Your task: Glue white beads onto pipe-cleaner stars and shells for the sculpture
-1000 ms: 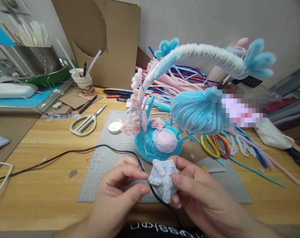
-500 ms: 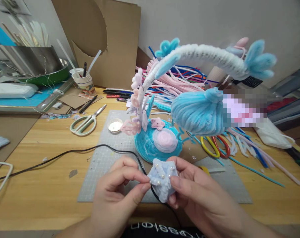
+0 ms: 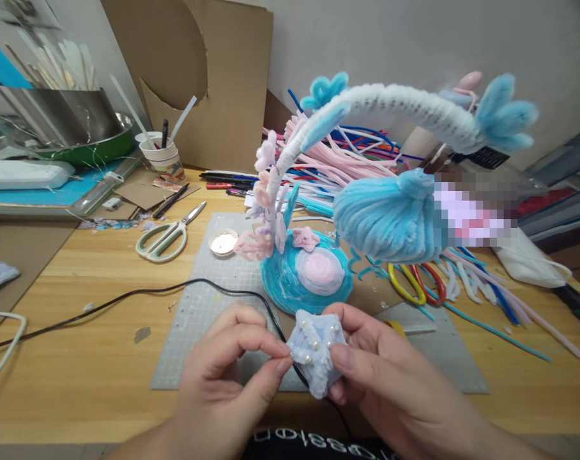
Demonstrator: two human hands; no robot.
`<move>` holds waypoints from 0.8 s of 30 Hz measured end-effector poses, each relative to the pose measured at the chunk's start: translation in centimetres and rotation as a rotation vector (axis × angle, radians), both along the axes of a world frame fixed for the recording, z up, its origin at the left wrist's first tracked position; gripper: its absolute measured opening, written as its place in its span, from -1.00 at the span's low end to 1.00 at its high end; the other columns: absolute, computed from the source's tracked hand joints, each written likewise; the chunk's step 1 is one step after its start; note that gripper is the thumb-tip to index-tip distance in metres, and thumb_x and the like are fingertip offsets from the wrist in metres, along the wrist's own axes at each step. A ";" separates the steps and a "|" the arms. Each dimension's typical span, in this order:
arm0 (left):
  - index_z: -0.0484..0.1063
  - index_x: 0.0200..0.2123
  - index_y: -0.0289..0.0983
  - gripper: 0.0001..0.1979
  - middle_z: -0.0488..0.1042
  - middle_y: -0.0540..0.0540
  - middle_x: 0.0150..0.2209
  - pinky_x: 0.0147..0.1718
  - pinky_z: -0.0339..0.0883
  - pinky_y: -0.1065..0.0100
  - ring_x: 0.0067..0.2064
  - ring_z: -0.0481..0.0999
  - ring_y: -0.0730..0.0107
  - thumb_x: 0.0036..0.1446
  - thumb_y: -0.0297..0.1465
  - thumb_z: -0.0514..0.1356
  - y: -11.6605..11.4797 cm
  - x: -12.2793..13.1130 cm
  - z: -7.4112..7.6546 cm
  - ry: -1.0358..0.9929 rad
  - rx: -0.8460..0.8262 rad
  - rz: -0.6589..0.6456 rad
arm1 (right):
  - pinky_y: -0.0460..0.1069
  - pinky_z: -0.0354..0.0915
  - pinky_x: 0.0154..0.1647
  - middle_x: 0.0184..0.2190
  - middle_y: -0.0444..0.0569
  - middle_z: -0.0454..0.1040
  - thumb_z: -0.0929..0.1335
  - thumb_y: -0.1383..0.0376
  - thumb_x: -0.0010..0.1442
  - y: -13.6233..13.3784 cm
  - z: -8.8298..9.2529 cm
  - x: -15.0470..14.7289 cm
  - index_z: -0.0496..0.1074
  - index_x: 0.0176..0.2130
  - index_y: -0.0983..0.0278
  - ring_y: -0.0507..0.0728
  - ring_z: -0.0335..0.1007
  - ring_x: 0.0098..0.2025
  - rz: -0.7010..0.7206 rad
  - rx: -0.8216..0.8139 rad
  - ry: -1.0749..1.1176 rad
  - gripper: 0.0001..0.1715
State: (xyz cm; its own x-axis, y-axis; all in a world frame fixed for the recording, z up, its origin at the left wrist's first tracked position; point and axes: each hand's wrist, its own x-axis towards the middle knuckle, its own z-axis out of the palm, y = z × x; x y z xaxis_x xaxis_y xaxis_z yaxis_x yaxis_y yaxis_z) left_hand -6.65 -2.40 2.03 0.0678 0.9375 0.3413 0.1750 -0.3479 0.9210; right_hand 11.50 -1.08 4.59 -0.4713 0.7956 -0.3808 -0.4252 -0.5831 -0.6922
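Observation:
A pale blue fuzzy star (image 3: 317,367) made of pipe cleaner, dotted with several small pearl beads, is held low at the front by my right hand (image 3: 381,364). The thumb lies on its face and the fingers go behind it. My left hand (image 3: 242,364) is closed in a pinch at the star's left point, thumb and forefinger on a tiny pearl bead (image 3: 291,355) there. Just beyond stands a pipe cleaner lamp with a round blue base (image 3: 275,284), a pink star (image 3: 306,238) on it, a white arched stem (image 3: 390,102) and a hanging blue shell-like shade (image 3: 386,217).
A black cable (image 3: 141,291) crosses the grey cutting mat (image 3: 189,351) under my hands. White-handled scissors (image 3: 168,239) and a small dish of beads (image 3: 223,243) lie to the left. Pipe cleaners (image 3: 338,150) pile up behind the lamp. Red and yellow scissor handles (image 3: 405,284) show at right.
The star has tipped slightly, its lower point a little further down. My left finger and thumb stay at its left point, now closed more over the bead. The view shifts slightly.

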 end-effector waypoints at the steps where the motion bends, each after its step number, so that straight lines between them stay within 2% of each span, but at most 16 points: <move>1: 0.47 -0.36 -0.15 -0.86 0.31 0.06 -0.41 -0.42 0.27 0.49 -0.38 0.34 0.50 0.10 -0.53 0.22 0.0 0.0 0.0 0.007 0.008 -0.001 | -0.21 0.21 -0.47 -0.46 -0.20 0.41 0.52 0.22 0.04 0.0 0.0 0.0 0.44 -0.30 0.29 -0.11 0.25 -0.49 0.001 -0.003 0.003 -0.72; 6: 0.46 -0.35 -0.15 -0.85 0.31 0.06 -0.40 -0.40 0.27 0.49 -0.37 0.34 0.50 0.10 -0.54 0.22 0.0 0.0 0.0 0.040 0.030 -0.014 | -0.22 0.21 -0.47 -0.47 -0.20 0.42 0.53 0.22 0.02 -0.2 -0.1 -0.1 0.44 -0.31 0.29 -0.11 0.25 -0.50 0.003 0.000 -0.011 -0.71; 9: 0.47 -0.28 -0.13 -0.85 0.32 0.05 -0.37 -0.36 0.29 0.49 -0.32 0.34 0.48 0.10 -0.51 0.24 -0.1 -0.2 -0.2 0.010 0.036 -0.004 | -0.22 0.21 -0.49 -0.45 -0.19 0.41 0.52 0.20 0.03 0.0 -0.1 0.0 0.45 -0.32 0.29 -0.11 0.25 -0.51 -0.010 -0.028 -0.007 -0.72; 12: 0.45 -0.18 -0.11 -0.82 0.34 0.02 -0.30 -0.28 0.30 0.49 -0.23 0.35 0.44 0.14 -0.47 0.22 -0.2 -0.3 -0.6 -0.070 0.049 0.074 | -0.22 0.22 -0.51 -0.45 -0.17 0.39 0.50 0.22 0.07 0.6 -0.3 0.3 0.48 -0.29 0.30 -0.11 0.23 -0.53 -0.058 -0.109 -0.027 -0.76; 15: 0.44 -0.19 -0.09 -0.81 0.35 0.02 -0.28 -0.22 0.29 0.51 -0.19 0.34 0.45 0.18 -0.49 0.16 -0.2 -0.2 -0.8 -0.100 0.021 0.137 | -0.20 0.23 -0.52 -0.46 -0.14 0.41 0.49 0.25 0.07 1.4 -0.4 0.5 0.50 -0.32 0.32 -0.09 0.22 -0.53 -0.103 -0.146 -0.065 -0.80; 20: 0.43 -0.21 -0.07 -0.82 0.34 0.02 -0.30 -0.34 0.26 0.49 -0.24 0.33 0.43 0.16 -0.48 0.20 0.0 0.1 -0.9 -0.043 -0.055 0.068 | -0.19 0.24 -0.54 -0.51 -0.15 0.40 0.51 0.24 0.04 1.7 -0.5 0.3 0.50 -0.35 0.33 -0.08 0.23 -0.54 -0.085 -0.141 -0.069 -0.78; 24: 0.43 -0.29 -0.11 -0.86 0.30 0.02 -0.35 -0.39 0.22 0.45 -0.31 0.31 0.44 0.14 -0.50 0.21 0.1 0.1 -0.7 -0.023 -0.046 0.035 | -0.21 0.25 -0.54 -0.48 -0.18 0.41 0.54 0.24 -0.02 1.1 -0.6 0.0 0.51 -0.31 0.28 -0.10 0.24 -0.56 -0.101 -0.165 -0.072 -0.74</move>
